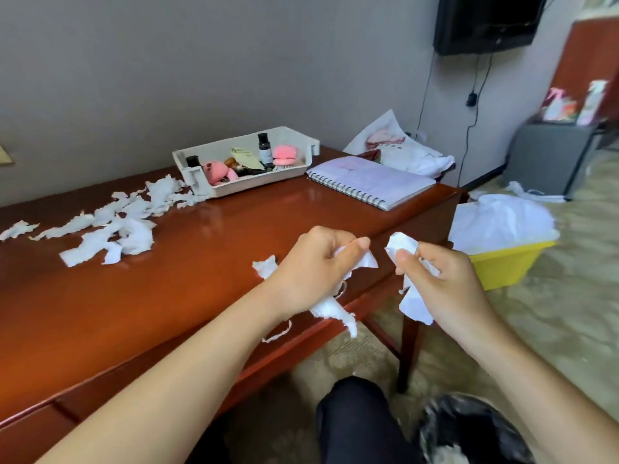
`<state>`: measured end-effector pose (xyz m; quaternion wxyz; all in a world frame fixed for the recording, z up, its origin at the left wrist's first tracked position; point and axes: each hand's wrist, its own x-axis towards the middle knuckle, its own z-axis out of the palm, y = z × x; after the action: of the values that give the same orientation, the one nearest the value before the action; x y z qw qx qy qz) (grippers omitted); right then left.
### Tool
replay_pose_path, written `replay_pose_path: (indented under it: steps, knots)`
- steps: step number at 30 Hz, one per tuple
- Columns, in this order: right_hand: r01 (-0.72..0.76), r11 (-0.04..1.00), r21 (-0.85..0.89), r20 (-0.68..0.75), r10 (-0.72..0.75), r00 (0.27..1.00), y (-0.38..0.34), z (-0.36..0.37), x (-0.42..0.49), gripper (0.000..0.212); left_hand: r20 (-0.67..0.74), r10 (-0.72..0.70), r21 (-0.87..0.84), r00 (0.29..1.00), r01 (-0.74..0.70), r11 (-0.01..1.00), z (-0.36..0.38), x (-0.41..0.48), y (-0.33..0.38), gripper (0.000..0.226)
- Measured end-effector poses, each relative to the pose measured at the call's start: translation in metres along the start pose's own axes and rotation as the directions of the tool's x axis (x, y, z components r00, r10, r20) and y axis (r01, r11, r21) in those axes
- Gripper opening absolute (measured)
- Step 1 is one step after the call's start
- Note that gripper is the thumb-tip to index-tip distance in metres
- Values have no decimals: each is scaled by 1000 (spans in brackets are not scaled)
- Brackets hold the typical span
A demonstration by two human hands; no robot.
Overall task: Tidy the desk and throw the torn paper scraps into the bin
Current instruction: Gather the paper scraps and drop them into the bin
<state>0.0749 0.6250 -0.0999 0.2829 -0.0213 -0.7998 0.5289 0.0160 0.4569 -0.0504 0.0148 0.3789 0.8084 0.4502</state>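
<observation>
My left hand (311, 266) grips a bunch of white paper scraps (331, 309) above the front edge of the reddish wooden desk (207, 262). Just off the desk's corner, my right hand (438, 279) grips another white scrap (413, 301) that hangs below my fingers. A small scrap (264, 266) lies on the desk beside my left wrist. Several torn white scraps (110, 222) are spread over the desk's left part. A yellow bin (502, 266) lined with a white bag stands on the floor past the desk's right end.
A white tray (294, 174) with small bottles and pink items sits at the desk's back. A spiral notebook (368, 180) lies to the tray's right, with white bags behind it. A grey cabinet (549, 155) stands far right. My dark-trousered knee (355, 416) is below.
</observation>
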Motion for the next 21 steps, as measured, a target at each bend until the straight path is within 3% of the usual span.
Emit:
replay_pose_path:
  steps: [9,12,17,21]
  knots:
    - [-258,963,-78,-96,250,963,103,-66,-47,44,226,-43,-93,973,66,993,140,34,-28,53]
    - [-354,931,-85,-138,341,930,137,-79,-59,33,263,-54,-107,963,85,991,187,36,-38,52]
    - [-500,858,-121,-207,471,858,190,-96,-81,37,310,-164,-90,937,201,976,266,35,-64,53]
    - [-651,756,-70,-257,617,744,239,-104,-100,38,362,-327,-38,873,365,930,318,31,-90,54]
